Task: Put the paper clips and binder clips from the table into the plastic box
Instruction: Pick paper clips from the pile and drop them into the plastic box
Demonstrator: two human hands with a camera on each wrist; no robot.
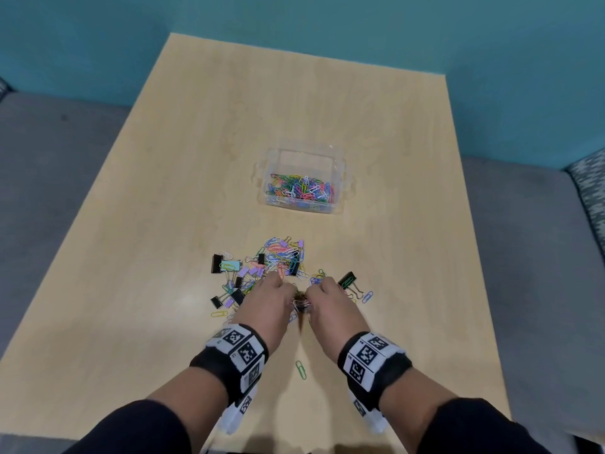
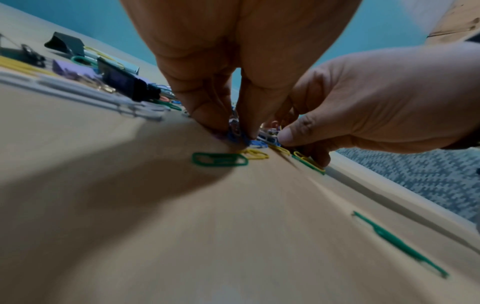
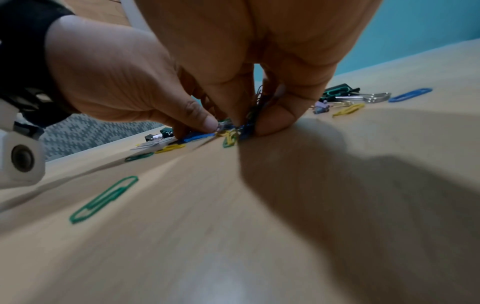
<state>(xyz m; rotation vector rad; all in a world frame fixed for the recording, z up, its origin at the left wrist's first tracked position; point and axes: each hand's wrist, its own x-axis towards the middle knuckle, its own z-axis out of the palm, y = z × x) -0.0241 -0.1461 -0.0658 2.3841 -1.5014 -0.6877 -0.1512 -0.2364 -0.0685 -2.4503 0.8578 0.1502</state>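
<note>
- Currently the left hand [image 1: 268, 303] and the right hand [image 1: 334, 303] are side by side, knuckles up, at the near edge of a loose pile of coloured paper clips [image 1: 284, 257] and binder clips [image 1: 229, 267] on the light wood-grain table [image 1: 163, 191].
- Left hand: in the left wrist view its fingertips [image 2: 207, 117] are pressed together and pinch a small bunch of blue clips [image 2: 239, 135] against the tabletop.
- Right hand: in the right wrist view its fingertips [image 3: 275, 121] are drawn together on a tangle of blue, green and yellow wire clips [image 3: 233, 135] lying on the table; the thumb of the other hand touches the same tangle from the left.
- A single green paper clip [image 1: 301, 369] lies on its own on the table, nearer than both hands and between the wrists.
- A black binder clip with wire handles [image 1: 347, 281] sits just right of the right hand, with a blue paper clip [image 1: 367, 296] beside it.
- The clear rectangular plastic box [image 1: 340, 178] with side handles stands farther back, well apart from the hands, and already holds a layer of mixed-colour paper clips [image 1: 301, 188].
- Materials: paper clips are thin coated wire loops; binder clips are folded bodies in black, purple and pale blue with wire arms.
- Markings: each wrist carries a black band [image 1: 383, 368] with white square coded tags; no readable lettering is legible.
</note>
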